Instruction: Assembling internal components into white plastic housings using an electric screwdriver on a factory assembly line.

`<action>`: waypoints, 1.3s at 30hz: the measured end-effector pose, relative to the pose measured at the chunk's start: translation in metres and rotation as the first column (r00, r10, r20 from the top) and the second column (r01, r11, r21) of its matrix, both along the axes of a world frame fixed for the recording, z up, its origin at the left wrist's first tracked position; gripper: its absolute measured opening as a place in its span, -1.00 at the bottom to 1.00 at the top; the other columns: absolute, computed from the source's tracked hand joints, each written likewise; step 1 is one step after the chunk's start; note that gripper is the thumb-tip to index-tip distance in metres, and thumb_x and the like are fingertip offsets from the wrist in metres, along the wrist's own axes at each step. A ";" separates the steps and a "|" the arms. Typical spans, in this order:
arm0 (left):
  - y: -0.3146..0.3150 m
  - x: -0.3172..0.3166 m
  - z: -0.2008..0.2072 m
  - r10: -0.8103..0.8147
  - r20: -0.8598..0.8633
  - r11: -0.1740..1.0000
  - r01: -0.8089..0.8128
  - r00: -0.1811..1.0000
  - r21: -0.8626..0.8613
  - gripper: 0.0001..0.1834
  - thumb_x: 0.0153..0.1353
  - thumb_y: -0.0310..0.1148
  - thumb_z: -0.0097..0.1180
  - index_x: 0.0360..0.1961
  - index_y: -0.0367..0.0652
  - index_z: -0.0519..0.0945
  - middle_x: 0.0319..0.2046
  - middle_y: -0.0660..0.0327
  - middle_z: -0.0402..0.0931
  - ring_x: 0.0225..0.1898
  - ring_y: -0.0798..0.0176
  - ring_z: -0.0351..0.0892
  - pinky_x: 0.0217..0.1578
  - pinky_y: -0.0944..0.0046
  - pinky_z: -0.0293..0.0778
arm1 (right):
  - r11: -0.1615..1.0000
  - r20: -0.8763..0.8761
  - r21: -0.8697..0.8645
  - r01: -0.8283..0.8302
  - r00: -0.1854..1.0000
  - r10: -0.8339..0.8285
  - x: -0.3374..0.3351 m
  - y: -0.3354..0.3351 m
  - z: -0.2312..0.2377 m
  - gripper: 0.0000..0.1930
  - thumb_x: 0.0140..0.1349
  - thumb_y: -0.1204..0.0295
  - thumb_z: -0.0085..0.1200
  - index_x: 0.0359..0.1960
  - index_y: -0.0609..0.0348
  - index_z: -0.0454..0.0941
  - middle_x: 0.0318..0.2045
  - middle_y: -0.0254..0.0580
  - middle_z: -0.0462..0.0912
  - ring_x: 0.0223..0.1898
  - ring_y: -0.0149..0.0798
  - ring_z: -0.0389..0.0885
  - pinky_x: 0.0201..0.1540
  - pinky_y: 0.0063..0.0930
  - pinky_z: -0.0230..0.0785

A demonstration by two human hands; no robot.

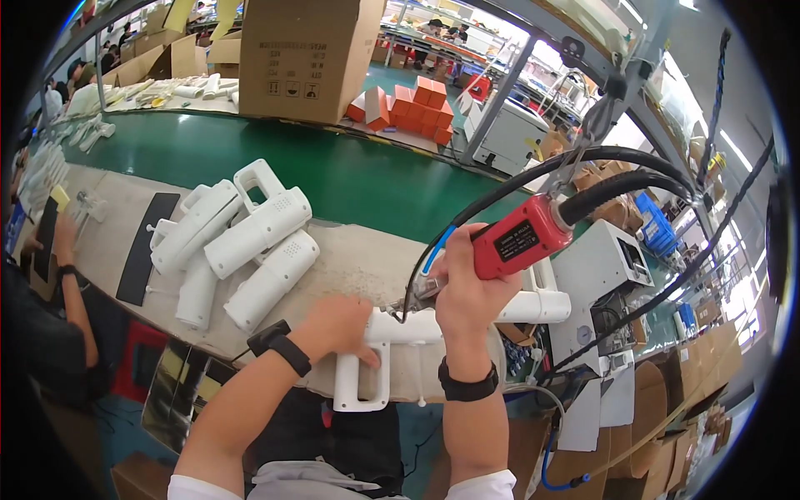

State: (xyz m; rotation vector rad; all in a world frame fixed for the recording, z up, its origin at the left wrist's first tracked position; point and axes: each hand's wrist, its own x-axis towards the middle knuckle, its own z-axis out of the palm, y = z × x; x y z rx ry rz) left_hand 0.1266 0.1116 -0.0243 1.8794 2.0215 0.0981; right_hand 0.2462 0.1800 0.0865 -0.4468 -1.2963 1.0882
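My right hand [473, 292] is wrapped round a red powered screwdriver [527, 237], its tip end slanting down toward a white plastic device [408, 328] on the bench. Whether the tip touches the plastic is hard to make out. My left hand [337, 323] grips the device near its loop handle [362, 385], which points toward me. Another white housing [537, 307] lies right of my right hand, partly hidden by it. Left of my hands rests a pile of several similar white devices [258, 232] with loop handles.
Black cables [633, 179] and a hanging hook [596, 125] hold the screwdriver from above. A dark strip [148, 250] lies left of the pile. At the far left a co-worker's hand [65, 237] works. Beyond the green surface [192, 146] stand a carton [304, 58] and orange boxes [417, 107].
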 end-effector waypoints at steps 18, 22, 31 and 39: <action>0.006 -0.002 -0.020 0.026 0.079 0.997 -0.032 0.997 0.077 -0.07 -0.39 0.26 0.41 -0.13 -0.31 0.49 -0.16 -0.01 0.51 -0.07 -0.04 0.54 -0.07 0.08 0.48 | 0.999 0.203 0.029 0.042 0.978 -0.047 -0.028 0.028 -0.061 -0.88 0.19 0.53 0.15 -0.34 0.24 0.45 -0.64 -0.31 0.50 -0.69 -0.50 0.44 -0.61 -0.65 0.27; 0.016 -0.004 -0.020 0.059 0.115 0.993 -0.071 0.992 0.098 -0.06 -0.39 0.27 0.41 -0.12 -0.30 0.49 -0.16 0.00 0.51 -0.08 -0.02 0.54 -0.08 0.09 0.48 | 0.995 -0.065 -0.060 0.075 0.995 -0.079 -0.010 0.002 -0.010 -0.91 0.20 0.54 0.11 -0.31 0.23 0.45 -0.64 -0.31 0.50 -0.70 -0.51 0.40 -0.61 -0.67 0.26; 0.029 -0.005 -0.035 0.089 0.046 0.982 -0.095 0.995 0.162 -0.06 -0.44 0.29 0.42 -0.11 -0.21 0.48 -0.18 0.07 0.52 -0.10 0.01 0.55 -0.12 0.10 0.50 | 0.999 0.042 -0.027 -0.042 0.998 0.043 0.012 -0.006 -0.010 -0.93 0.18 0.57 0.09 -0.35 0.31 0.46 -0.63 -0.31 0.49 -0.69 -0.51 0.42 -0.64 -0.66 0.24; 0.016 -0.006 -0.022 0.121 0.077 0.966 -0.135 0.990 0.220 -0.05 -0.44 0.30 0.42 -0.13 -0.24 0.48 -0.23 0.08 0.52 -0.10 -0.02 0.54 -0.06 0.00 0.41 | 0.999 0.158 -0.043 -0.023 0.987 0.030 -0.004 0.006 -0.053 -0.91 0.15 0.58 0.08 -0.33 0.26 0.43 -0.65 -0.31 0.46 -0.68 -0.46 0.45 -0.65 -0.61 0.25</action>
